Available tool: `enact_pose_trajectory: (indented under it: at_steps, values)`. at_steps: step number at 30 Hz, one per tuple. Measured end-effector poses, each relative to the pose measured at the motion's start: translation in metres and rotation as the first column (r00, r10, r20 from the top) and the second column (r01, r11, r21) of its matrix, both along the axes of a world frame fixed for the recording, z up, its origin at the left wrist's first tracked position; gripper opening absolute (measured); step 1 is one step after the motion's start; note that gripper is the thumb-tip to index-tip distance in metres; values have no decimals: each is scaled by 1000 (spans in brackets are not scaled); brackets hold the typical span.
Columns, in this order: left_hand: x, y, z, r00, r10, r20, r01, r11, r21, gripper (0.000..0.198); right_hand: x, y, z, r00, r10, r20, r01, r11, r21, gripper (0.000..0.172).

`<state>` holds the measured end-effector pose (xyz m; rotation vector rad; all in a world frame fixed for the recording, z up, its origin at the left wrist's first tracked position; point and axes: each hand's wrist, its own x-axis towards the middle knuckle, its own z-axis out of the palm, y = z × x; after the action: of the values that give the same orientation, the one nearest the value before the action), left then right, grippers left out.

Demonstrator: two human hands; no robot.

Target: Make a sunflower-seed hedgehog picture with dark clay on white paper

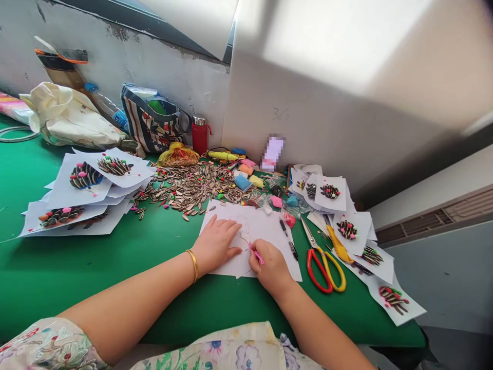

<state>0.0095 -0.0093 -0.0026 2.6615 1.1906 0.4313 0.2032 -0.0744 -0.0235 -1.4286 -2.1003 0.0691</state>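
Observation:
A sheet of white paper (275, 252) lies on the green table in front of me, with a faint dotted round drawing (241, 224) on it. My left hand (219, 241) rests flat on the paper's left part, fingers stretched out. Pinched in my right hand (271, 264) is a small pink stick-shaped tool (257, 253), its tip against the paper near the drawing's lower edge. The tool's exact kind is hard to make out. Right of that hand, a black pen (288, 239) lies on the sheet. Scissors (325, 264) with red and yellow handles lie beside the paper.
Sunflower seeds (185, 185) spread behind the paper, beside coloured clay lumps (242, 182). Paper cards with seed hedgehogs are stacked left (115, 192) and right (352, 226). A yellow utility knife (339, 244), red flask (199, 134), striped bag (150, 121) and phone (272, 154) are around.

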Motion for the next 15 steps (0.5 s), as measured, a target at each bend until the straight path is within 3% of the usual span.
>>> enact_pose_trajectory:
  at_steps: [5,15]
  values:
    - [0,0,-1,1000,6,0,-6,1000,-2,59,-3,-1,-4,993,-9,120,4,999,39,13]
    - [-1,0,-3,1000,1,18,-1,1000,10,56,-7,-5,-2,980,-29,197,21,999,44,17]
